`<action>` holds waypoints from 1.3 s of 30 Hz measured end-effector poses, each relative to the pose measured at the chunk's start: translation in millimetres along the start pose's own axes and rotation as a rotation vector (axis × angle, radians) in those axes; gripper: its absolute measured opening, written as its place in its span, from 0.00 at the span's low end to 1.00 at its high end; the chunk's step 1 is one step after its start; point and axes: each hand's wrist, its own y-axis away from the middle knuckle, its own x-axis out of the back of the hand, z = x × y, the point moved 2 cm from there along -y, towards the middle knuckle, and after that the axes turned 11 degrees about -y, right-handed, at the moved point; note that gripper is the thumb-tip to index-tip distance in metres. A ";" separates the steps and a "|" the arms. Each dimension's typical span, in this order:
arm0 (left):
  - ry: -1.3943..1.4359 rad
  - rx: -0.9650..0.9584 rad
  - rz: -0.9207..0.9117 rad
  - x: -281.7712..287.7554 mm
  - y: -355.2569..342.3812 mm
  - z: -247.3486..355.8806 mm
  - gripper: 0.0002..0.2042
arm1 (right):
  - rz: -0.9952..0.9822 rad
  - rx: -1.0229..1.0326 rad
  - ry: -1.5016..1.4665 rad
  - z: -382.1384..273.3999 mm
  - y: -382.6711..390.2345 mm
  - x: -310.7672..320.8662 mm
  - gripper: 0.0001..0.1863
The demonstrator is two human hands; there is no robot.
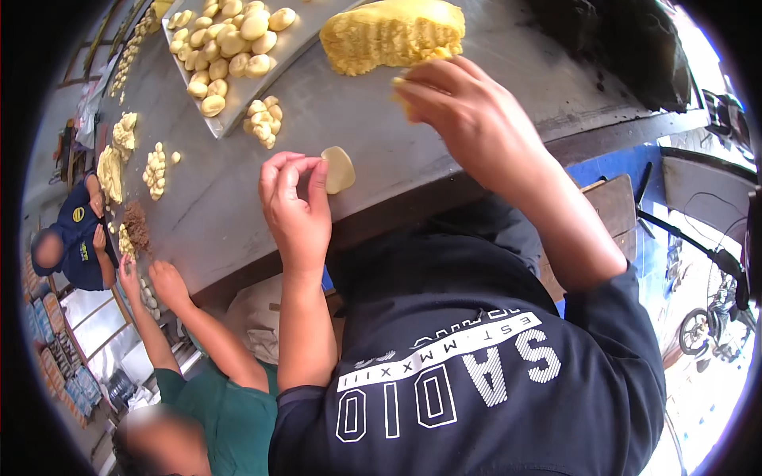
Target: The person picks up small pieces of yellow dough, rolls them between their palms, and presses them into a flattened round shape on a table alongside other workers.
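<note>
My left hand (298, 202) is over the near edge of the table, thumb and curled fingers closed at the rim of a flat, pale dough disc (339, 170). The disc shows to the right of the thumb. Farther right, my right hand (452, 99) is bent at the wrist, somewhat blurred, with its fingers closed on a bit of yellow paste (403, 101). Just beyond it sits a large yellow lump of paste (393, 36), its near side rough and dented. A small cluster of pale dough pieces (263, 121) lies beyond my left hand.
A tray (218, 124) of round, pale dough balls (230, 44) stands at the far left. More dough pieces (155, 170) and brown crumbly stuff (136, 226) lie leftward. A co-worker in green (218, 424) and another in dark blue (75, 238) work there. Dark sheeting (619, 47) covers the far right.
</note>
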 end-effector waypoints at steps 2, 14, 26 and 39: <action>0.208 0.040 -0.043 -4.0 5.3 -0.9 0.05 | -0.123 0.040 -0.014 1.0 -6.2 -8.3 0.16; 1.145 0.430 -0.162 -1.4 -2.1 60.2 0.28 | 0.054 0.036 -0.242 -45.1 5.3 -24.5 0.16; 0.243 -0.184 -0.137 -8.2 -26.3 32.3 0.10 | 0.000 0.259 -0.295 -57.7 16.7 -33.7 0.14; 0.331 -0.341 -0.280 -9.1 -9.3 35.8 0.33 | -0.062 -0.034 -0.418 -48.4 -9.4 -37.7 0.31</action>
